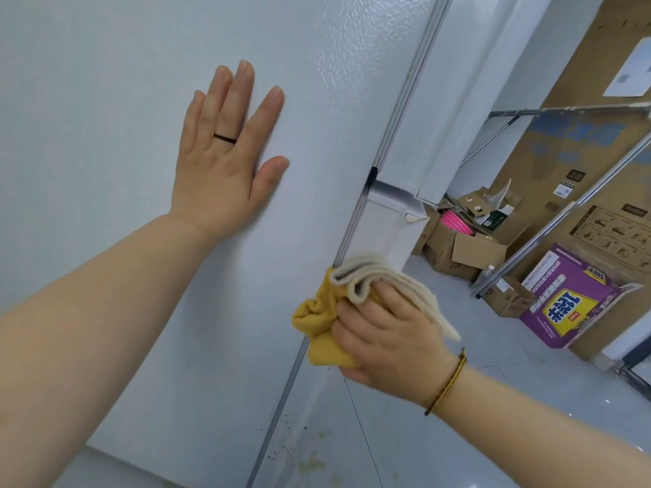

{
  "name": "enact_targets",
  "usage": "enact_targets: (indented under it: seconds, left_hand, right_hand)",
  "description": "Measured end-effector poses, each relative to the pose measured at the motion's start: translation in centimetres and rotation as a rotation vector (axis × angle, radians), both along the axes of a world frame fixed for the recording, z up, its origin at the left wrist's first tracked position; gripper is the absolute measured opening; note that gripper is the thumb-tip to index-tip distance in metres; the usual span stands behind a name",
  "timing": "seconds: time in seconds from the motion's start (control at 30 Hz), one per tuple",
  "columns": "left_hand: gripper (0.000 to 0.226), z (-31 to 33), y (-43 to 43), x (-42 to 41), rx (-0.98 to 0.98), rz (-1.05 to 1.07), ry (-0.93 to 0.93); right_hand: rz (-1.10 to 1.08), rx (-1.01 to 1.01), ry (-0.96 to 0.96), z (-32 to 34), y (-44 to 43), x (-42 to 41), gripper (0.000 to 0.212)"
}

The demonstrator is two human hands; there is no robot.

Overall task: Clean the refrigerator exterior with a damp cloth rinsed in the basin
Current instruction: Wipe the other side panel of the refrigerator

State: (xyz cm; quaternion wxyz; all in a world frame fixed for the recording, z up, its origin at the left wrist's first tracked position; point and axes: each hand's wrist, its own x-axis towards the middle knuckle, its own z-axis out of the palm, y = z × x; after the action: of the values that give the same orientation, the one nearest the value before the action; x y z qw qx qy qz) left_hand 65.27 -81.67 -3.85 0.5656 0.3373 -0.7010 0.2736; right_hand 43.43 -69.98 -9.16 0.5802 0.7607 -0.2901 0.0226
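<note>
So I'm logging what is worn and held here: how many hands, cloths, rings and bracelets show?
hands: 2, left flat on the refrigerator, right gripping
cloth: 1, yellow and cream
ring: 1, on the left
bracelet: 1, right wrist
Total: 5

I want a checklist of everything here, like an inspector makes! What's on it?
Surface: white fridge side panel looks clean up high; dark specks and yellowish stains near the bottom edge.
Job's things: yellow-and-cream cloth pressed at the fridge's corner seam; basin not seen.
Clutter: open cardboard boxes and a purple box on the floor behind.
Hands: left hand flat and open on the panel; right hand gripping the cloth.
Cables: nothing seen.
Surroundings: big cardboard sheets lean by the wall; metal rails cross in front.
</note>
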Motion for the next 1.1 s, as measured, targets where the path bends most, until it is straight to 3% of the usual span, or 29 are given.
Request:
enact_targets:
  seconds: [0.07,0.17,0.27,0.37,0.43,0.5,0.6,0.7,0.83,0.97,1.03,1.1]
  left_hand:
    - [0.051,0.0,0.0,-0.1,0.001,-0.007,-0.007]
    - [0.050,-0.1,0.0,-0.3,-0.005,-0.001,0.018]
    - [0.050,-0.1,-0.1,-0.4,-0.007,0.001,0.024]
    - [0.051,0.0,0.0,-0.2,0.016,-0.009,0.016]
    - [0.051,0.1,0.1,-0.1,0.028,-0.024,0.007]
    - [0.051,0.2,0.1,0.0,0.020,-0.022,0.001]
    - [0.050,0.1,-0.1,-0.2,-0.002,-0.016,0.001]
    - [0.049,-0.1,-0.3,-0.2,-0.030,0.008,0.022]
    - [0.050,0.0,-0.4,-0.3,-0.043,-0.012,0.022]
    - [0.053,-0.3,-0.7,-0.3,-0.044,-0.008,0.049]
    - [0.054,-0.4,-0.9,-0.2,-0.057,0.016,0.058]
    - [0.054,-0.5,-0.9,-0.4,-0.063,0.024,0.068]
  right_hand:
    - [0.028,-0.069,-0.009,2.5,-0.3,0.0,0.029]
    - [0.067,-0.187,-0.177,5.4,-1.2,-0.1,0.027]
    - [0.048,-0.188,-0.301,3.2,-1.2,-0.2,0.027]
    - [0.001,0.017,-0.312,-3.2,0.1,-0.2,0.031]
    - [-0.097,0.216,-0.242,-6.6,1.4,-0.3,0.043]
    - [-0.104,0.267,-0.168,-6.9,1.6,-1.0,0.059]
    - [-0.003,0.094,-0.129,-3.4,0.7,-1.6,0.055]
    - [0.053,-0.130,-0.285,-0.7,-0.5,-1.8,0.035]
    - [0.079,-0.164,-0.414,-4.6,-1.2,-0.9,0.029]
    - [0.013,0.044,-0.215,-12.9,-0.1,-0.9,0.024]
    - [0.005,0.159,-0.033,-13.2,0.4,-1.3,0.022]
    - [0.048,0.177,0.025,-10.9,0.0,-1.4,0.030]
